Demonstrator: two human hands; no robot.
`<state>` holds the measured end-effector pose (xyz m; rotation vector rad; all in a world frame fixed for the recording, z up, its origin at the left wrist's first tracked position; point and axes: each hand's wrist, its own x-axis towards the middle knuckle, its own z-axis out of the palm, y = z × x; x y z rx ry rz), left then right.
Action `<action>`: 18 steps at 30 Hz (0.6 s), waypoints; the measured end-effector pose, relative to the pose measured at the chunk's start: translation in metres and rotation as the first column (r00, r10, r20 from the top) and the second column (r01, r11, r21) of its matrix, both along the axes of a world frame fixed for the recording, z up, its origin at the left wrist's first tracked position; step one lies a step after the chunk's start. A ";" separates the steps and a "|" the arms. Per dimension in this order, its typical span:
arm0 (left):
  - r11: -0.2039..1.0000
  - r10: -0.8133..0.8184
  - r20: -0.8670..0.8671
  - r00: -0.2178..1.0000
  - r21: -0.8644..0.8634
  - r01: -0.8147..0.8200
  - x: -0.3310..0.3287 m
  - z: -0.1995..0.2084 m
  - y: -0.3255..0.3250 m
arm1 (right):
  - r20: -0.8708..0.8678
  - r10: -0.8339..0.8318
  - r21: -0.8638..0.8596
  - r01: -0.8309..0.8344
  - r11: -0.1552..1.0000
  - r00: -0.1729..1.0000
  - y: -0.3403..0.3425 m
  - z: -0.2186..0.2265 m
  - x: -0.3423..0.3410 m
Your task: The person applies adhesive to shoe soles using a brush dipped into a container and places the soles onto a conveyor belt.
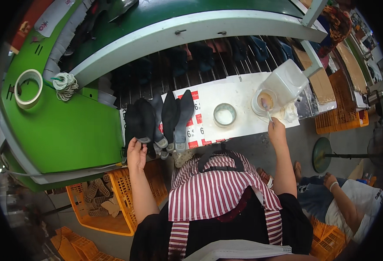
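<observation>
Several dark, pointed shoe insoles (183,122) with grey heel ends lie side by side on a white printed board (209,91). My left hand (136,155) is closed with its fingertips at the heel end of the leftmost black insole (139,119). On the right, my right hand (277,130) grips the handle of a brush (268,114). The bristles dip into a clear plastic cup (255,108) with a yellowish content. Between the hands stands a round, low dish or ring (215,116), whitish inside. A crumpled white cloth or tissue (290,112) lies beside the cup.
A translucent jug (287,80) stands behind the cup. At left, a green machine top (69,135) carries a tape roll (18,96) and wound string (65,87). A pale rail (191,29) crosses ahead. Below sits an orange crate (128,217); another person (348,204) is at lower right.
</observation>
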<state>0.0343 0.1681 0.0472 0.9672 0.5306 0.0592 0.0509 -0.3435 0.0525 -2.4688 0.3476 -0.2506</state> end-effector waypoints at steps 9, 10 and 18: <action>0.989 0.149 0.073 0.986 -0.004 -0.149 -0.014 0.008 0.007 | 0.025 -0.045 0.076 0.043 0.996 0.999 -0.003 0.000 -0.003; 0.983 0.177 0.061 0.982 -0.053 -0.174 -0.017 0.007 0.008 | 0.036 -0.052 0.081 0.049 0.996 0.998 -0.001 0.003 -0.004; 0.980 0.200 0.023 0.980 -0.021 -0.199 -0.014 0.019 0.003 | 0.009 -0.074 0.117 0.072 0.991 0.997 -0.005 -0.010 -0.010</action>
